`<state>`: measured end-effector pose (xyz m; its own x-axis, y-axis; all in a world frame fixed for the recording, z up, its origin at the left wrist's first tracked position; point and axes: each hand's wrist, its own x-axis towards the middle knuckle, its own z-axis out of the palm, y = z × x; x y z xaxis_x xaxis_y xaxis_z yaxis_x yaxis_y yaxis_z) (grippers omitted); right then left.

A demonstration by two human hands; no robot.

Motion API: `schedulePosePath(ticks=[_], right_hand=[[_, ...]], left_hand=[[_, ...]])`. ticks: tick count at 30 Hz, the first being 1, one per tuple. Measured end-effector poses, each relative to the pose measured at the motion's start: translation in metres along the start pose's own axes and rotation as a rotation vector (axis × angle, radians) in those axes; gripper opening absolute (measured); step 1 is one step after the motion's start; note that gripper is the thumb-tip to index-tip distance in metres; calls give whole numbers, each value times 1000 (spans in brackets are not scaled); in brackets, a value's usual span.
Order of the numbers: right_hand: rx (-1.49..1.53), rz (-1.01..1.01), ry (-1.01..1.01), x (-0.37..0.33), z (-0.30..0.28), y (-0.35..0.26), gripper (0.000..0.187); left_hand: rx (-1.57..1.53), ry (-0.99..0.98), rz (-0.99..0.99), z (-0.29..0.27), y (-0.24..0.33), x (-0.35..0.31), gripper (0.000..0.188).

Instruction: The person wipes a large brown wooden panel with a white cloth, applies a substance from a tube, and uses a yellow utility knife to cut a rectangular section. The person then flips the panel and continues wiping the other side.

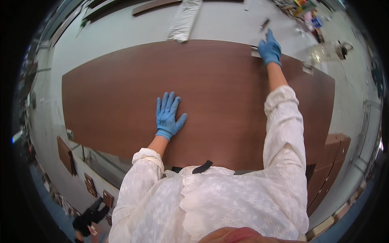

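Note:
A large brown wood-look panel (210,89) lies flat in front of me and reaches close to my body. My left hand (168,115), in a blue glove, rests palm down on it with the fingers spread. At the panel's far right edge is my gloved right hand (270,48), arm stretched out and fingers pointing away from me. I see nothing held in it. Just beyond its fingertips lies a small dark, slim tool (264,24), blurred. A pale notch or patch (255,52) shows at the panel's edge beside this hand.
A white wrapped strip (184,22) lies past the panel, near brown boards (156,7). A clear jug-like container (328,52) and assorted clutter (304,12) sit at the far right. Brown panels (328,166) are stacked at right. Another person (91,216) is at lower left.

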<state>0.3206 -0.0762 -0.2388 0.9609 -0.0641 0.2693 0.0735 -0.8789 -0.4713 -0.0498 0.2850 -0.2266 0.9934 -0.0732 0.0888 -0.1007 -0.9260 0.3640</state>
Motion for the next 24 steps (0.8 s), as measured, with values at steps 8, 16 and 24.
schedulePosePath(ticks=[8,16,24], right_hand=[[-99,-465,-49,-175,-32,-44,54],[81,-551,-344,-369,-67,-149,61],[-55,-627,-382,-464,-72,-193,61]], left_hand=[[-27,28,-22,-6,-1,-1,68],[-33,132,-22,-1,-8,-15,68],[135,720,-688,-21,-86,-134,84]])
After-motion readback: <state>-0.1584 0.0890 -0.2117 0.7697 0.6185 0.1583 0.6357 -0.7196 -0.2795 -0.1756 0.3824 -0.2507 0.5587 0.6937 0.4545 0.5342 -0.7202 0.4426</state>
